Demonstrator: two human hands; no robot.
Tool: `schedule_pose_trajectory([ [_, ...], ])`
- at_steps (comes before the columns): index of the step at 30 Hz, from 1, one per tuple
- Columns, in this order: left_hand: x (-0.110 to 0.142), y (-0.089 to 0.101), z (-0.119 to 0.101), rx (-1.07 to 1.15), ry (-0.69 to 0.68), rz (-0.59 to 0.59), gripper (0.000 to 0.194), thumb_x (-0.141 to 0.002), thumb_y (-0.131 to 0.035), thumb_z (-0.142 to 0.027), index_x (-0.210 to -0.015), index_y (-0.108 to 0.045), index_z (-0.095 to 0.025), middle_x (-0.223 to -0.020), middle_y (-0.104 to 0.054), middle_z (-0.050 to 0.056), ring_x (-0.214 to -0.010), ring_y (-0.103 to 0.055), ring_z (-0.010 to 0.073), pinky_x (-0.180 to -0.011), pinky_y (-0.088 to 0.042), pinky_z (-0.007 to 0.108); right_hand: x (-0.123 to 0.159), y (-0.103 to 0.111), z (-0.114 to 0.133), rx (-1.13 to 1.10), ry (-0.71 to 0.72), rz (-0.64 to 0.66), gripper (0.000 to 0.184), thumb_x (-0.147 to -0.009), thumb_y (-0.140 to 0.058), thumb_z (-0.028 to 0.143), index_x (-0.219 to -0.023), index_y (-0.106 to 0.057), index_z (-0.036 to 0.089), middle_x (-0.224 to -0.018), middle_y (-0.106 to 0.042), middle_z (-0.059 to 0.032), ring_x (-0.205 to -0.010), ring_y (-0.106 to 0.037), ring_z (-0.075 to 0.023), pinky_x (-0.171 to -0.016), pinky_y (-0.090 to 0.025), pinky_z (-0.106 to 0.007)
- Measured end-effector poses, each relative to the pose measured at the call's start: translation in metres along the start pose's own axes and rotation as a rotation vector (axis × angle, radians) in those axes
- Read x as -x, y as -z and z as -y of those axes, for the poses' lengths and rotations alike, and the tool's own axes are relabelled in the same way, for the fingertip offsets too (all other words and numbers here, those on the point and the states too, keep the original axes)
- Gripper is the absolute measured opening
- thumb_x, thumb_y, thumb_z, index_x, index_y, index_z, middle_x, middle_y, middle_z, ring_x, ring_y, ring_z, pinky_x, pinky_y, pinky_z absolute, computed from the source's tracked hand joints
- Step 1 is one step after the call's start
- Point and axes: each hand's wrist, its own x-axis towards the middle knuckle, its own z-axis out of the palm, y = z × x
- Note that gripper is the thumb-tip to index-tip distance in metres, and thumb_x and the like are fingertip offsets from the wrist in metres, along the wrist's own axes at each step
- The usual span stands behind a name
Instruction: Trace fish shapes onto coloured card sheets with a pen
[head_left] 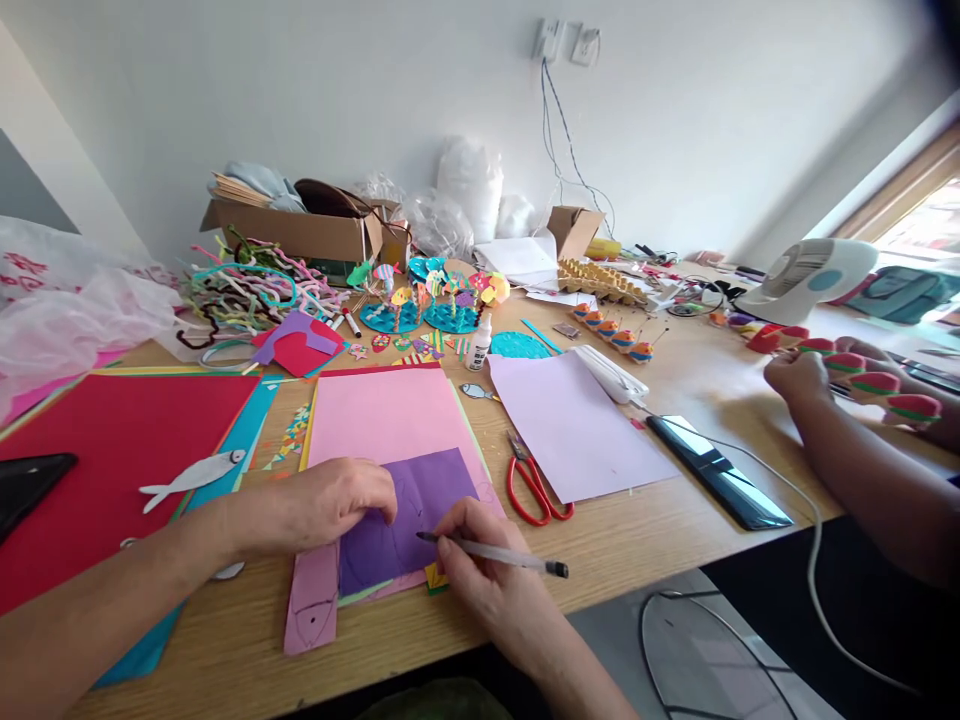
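My right hand (480,565) grips a pen (521,557) with a clear barrel and a black end, its tip at a sheet of purple paper (450,485). Faint curved lines show on this sheet. Bent fingers of my left hand (337,503) press the sheet's left side down; what lies under the palm is hidden. Beneath are pink sheets (379,410), and a pink strip (313,600) with a drawn fish head sticks out at the near left. Red-handled scissors (529,485) lie right of the stack, partly under a pale lilac sheet (577,425).
At left, a white fish cutout (196,474) lies on red paper (142,420). Behind stand a glue bottle (481,345), pipe cleaners (262,285) and blue decorated crafts (390,315). A phone (716,470) and cable lie right. Another person's hand (801,378) holds red-and-green pieces.
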Motion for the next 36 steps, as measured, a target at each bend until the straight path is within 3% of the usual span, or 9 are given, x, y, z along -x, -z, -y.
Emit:
schedule_pose_trajectory([
  [7,0.002,-0.019,0.011,0.152,-0.087,-0.102,0.031,-0.08,-0.037,-0.002,-0.084,-0.063,-0.02,-0.086,-0.064,0.003,-0.084,-0.059,0.0165,-0.078,-0.045,0.024,-0.002,-0.008,-0.005,0.069,0.012,0.026,0.011,-0.079,-0.046,0.011,-0.076,-0.052,0.02,-0.057,-0.046,0.0061,-0.05,-0.041,-0.0096,-0.049,-0.029,-0.02],
  [19,0.005,-0.018,0.014,0.208,-0.15,-0.13,0.04,-0.074,-0.037,0.005,-0.087,-0.066,-0.019,-0.089,-0.061,0.004,-0.084,-0.058,0.0157,-0.077,-0.043,0.021,-0.003,-0.01,-0.001,0.208,0.085,0.021,0.015,-0.072,-0.048,0.007,-0.075,-0.056,0.019,-0.054,-0.046,0.0068,-0.048,-0.043,-0.008,-0.049,-0.03,-0.018],
  [36,0.005,-0.019,0.014,0.185,-0.152,-0.144,0.044,-0.07,-0.037,0.008,-0.085,-0.068,-0.019,-0.086,-0.059,0.002,-0.082,-0.057,0.0142,-0.076,-0.043,0.018,-0.003,-0.01,0.0,0.22,0.106,0.037,0.012,-0.073,-0.049,0.009,-0.076,-0.057,0.019,-0.058,-0.053,0.0047,-0.05,-0.048,-0.0085,-0.05,-0.033,-0.017],
])
